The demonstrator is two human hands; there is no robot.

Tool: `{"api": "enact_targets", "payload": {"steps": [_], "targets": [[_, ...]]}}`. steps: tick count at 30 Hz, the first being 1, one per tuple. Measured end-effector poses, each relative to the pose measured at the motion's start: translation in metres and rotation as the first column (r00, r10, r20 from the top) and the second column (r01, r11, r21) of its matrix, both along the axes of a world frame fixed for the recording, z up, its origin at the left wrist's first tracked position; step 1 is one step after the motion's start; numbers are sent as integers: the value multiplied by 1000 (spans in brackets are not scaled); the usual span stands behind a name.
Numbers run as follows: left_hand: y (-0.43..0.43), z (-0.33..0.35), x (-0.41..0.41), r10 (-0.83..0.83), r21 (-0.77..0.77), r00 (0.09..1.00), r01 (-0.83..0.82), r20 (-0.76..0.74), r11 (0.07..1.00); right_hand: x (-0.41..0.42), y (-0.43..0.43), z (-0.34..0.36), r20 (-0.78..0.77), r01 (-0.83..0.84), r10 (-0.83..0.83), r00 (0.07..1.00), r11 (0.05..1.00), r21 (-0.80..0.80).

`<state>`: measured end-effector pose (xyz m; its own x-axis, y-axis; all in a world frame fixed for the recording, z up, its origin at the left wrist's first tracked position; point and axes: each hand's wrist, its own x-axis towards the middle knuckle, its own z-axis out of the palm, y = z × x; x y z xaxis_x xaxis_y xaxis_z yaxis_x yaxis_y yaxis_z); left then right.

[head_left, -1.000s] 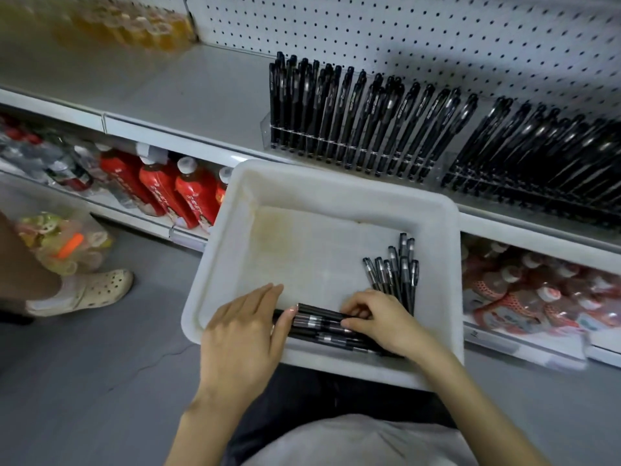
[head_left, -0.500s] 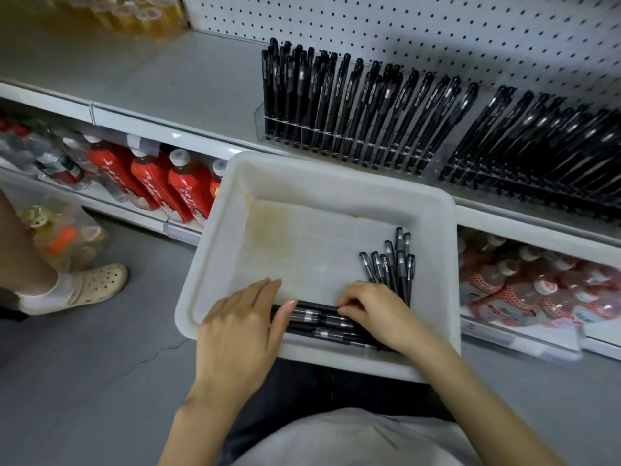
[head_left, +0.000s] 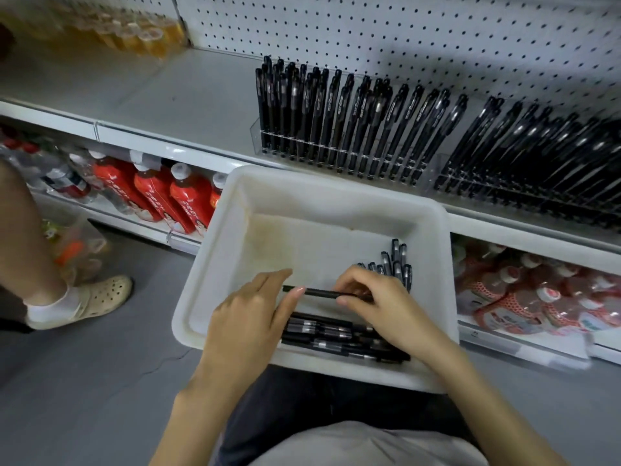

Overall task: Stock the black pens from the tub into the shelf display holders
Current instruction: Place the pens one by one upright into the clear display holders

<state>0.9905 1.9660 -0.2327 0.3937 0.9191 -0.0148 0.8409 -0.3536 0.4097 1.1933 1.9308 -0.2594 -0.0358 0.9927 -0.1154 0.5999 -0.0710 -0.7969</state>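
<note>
A white tub (head_left: pixel 215 250) rests on my lap in front of the shelf. Inside it, a bundle of black pens (head_left: pixel 336 334) lies crosswise near the front wall, and several more pens (head_left: pixel 396 260) lie at the right. My right hand (head_left: pixel 386 311) pinches one black pen (head_left: pixel 322 292) and holds it level above the bundle. My left hand (head_left: pixel 248 317) touches that pen's left end with its thumb, fingers extended. Clear display holders (head_left: pixel 336 156) on the shelf stand full of upright black pens, with a second holder (head_left: pixel 524 183) to the right.
The grey shelf (head_left: pixel 174 105) left of the holders is bare, backed by pegboard. Red bottles (head_left: pixel 154 193) fill the lower shelf; more packaged bottles (head_left: pixel 524 297) sit at lower right. Another person's leg and beige clog (head_left: pixel 97 297) stand on the floor at left.
My right hand has lifted a single pen up off the bundle. My left thumb moved from the bundle to that pen's end. The view shifted slightly.
</note>
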Motion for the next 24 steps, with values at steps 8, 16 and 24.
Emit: {"api": "enact_targets", "payload": {"steps": [8, 16, 24], "targets": [[35, 7, 27, -54, -160, 963, 99, 263, 982, 22, 20, 23, 54, 7, -14, 998, 992, 130], [62, 16, 47, -23, -284, 874, 182, 485, 941, 56, 38, 45, 9, 158, -160, 987, 980, 121], [90, 32, 75, 0, -285, 727, 269, 687, 920, 62, 56, 79, -642, 540, -379, 667, 839, 66]]}}
